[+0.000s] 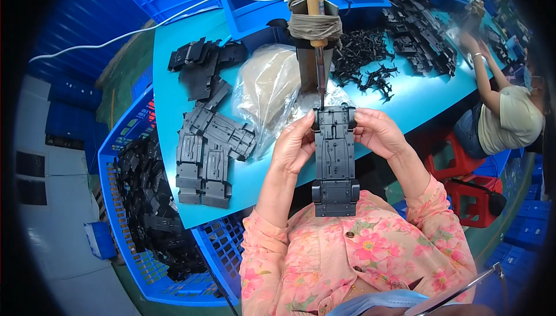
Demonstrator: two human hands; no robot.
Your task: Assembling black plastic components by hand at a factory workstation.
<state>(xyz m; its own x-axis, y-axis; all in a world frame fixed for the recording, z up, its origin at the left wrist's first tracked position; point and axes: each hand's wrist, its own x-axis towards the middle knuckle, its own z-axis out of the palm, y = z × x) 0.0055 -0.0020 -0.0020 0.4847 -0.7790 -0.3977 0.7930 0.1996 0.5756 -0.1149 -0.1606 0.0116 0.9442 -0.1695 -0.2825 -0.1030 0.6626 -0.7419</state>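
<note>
Between my hands is a black plastic toy car chassis (336,160), held lengthwise with wheels at both its far and near ends. My left hand (294,142) pinches its far left corner by the wheel. At the far right corner, the fingers of my right hand (379,133) are closed on the other side. Just beyond the far end, a wooden-handled tool (314,3) with a thin metal shaft points down, bound with cloth strips (315,28) to a metal bracket (306,72). Its tip is close to the chassis's far left corner; whether they touch I cannot tell.
Several black chassis parts (204,162) lie left on the turquoise table (417,99). A clear plastic bag (266,81) sits behind my left hand. Small black parts (365,55) are heaped beyond. Blue crate (110,200) of black parts stands left; a co-worker (504,116) sits right.
</note>
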